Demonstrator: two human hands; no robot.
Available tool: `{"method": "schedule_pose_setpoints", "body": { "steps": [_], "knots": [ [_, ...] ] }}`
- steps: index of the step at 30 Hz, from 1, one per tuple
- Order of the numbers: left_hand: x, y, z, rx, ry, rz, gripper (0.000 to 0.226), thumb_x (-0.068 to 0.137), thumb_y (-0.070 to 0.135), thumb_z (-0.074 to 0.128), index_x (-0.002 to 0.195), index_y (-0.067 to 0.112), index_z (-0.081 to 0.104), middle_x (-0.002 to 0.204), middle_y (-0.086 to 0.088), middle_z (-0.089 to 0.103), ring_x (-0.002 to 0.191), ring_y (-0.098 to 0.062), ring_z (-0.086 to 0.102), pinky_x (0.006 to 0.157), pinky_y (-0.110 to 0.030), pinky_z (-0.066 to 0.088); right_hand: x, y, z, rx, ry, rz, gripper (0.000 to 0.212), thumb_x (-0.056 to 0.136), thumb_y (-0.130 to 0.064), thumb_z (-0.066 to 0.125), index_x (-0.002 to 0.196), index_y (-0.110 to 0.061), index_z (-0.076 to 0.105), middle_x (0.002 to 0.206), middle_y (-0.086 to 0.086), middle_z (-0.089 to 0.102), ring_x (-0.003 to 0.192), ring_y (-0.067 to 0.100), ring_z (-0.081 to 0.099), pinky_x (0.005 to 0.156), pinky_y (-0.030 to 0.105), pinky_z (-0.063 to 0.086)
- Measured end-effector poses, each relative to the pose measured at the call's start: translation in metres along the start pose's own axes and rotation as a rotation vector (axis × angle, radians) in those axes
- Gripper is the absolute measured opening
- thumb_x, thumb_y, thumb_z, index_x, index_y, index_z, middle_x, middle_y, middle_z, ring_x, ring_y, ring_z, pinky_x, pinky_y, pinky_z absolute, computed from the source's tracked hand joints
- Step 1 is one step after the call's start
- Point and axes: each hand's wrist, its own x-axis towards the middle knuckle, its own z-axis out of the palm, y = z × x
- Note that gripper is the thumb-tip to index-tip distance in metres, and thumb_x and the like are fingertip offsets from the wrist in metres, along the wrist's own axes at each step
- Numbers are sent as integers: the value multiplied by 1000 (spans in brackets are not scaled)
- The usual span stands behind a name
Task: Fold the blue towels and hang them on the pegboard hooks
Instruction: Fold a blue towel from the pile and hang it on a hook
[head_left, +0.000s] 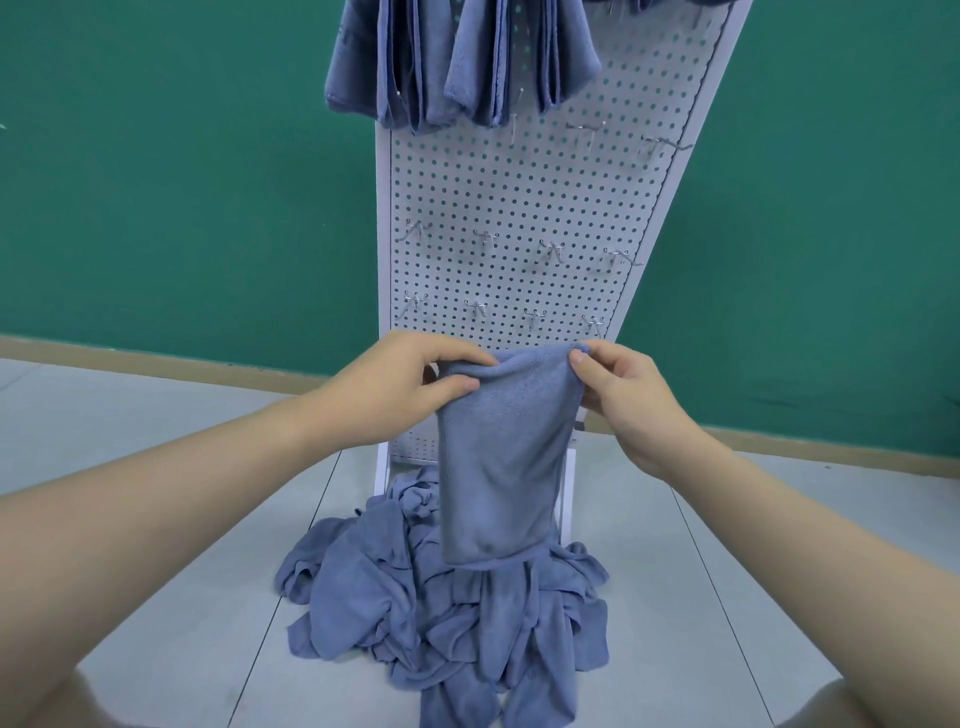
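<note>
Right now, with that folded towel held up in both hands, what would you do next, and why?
Probably lift the folded towel up to a bare hook on the pegboard. The left hand and right hand pinch its top corners, it hangs folded, and other towels already hang above.

No text, label, brand, number or sign can be read anywhere in the view. A faint embossed band is seen on the leftmost of the hanging towels (358, 52) at the far top, but no letters can be made out in it.
</note>
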Motion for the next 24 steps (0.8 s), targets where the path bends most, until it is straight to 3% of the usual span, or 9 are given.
{"method": "schedule_pose_setpoints", "body": {
  "steps": [3,6,8,10,14,17,20,22,24],
  "knots": [
    [1,5,1,30,-24,-40,7,96,26,73,91,31,72,69,28,63,57,-3,51,58,-14,36,0,-1,-4,-27,15,-17,23,108,-18,53,106,-7,73,96,4,71,87,18,62,87,38,52],
    [0,5,1,105,-57,-94,29,95,40,72,72,24,63,66,11,66,54,-5,52,53,-18,37,0,-3,-7,-60,27,-46,21,105,-26,58,103,-12,74,94,11,70,88,19,58,85,42,48],
    [0,3,-1,147,-67,-155,38,96,47,67,68,21,60,65,4,66,57,-10,59,56,-24,44,1,-3,-9,-97,42,-44,24,98,-36,61,102,-18,76,98,25,67,87,22,56,80,46,46],
    [2,4,-1,148,-48,-186,43,97,50,63,67,20,61,65,2,67,62,-15,66,64,-34,52,1,-1,-11,-107,62,-30,23,97,-36,61,103,-20,77,104,23,71,87,22,57,79,50,49],
    [6,11,5,194,69,-155,48,94,45,69,66,13,47,61,2,49,57,-15,41,56,-33,36,1,-5,-4,-91,106,-33,22,102,-31,60,105,-18,77,99,12,75,89,17,61,92,49,54],
    [5,18,6,-35,279,-71,39,90,30,77,73,15,45,64,-6,49,60,-13,42,58,-35,40,-1,-16,4,-28,113,-47,21,107,-26,54,102,-15,71,89,0,73,84,15,62,87,42,52],
    [7,32,5,-499,440,-120,37,86,28,85,100,26,51,86,-13,72,75,-18,65,70,-38,56,-4,-28,12,41,147,-109,26,107,-28,53,98,-7,64,85,1,64,81,18,55,80,40,44],
    [9,32,8,-761,328,-278,54,77,39,90,118,27,57,102,-5,78,96,-16,74,87,-38,60,-7,-34,17,64,192,-175,35,102,-35,53,99,0,60,86,7,56,81,20,47,78,39,40],
    [7,24,15,-782,164,-392,48,81,39,85,118,12,70,108,-3,79,107,-23,75,96,-40,58,-10,-36,23,79,217,-201,41,98,-39,52,99,2,57,86,8,52,81,21,44,76,40,39]
  ]
}}
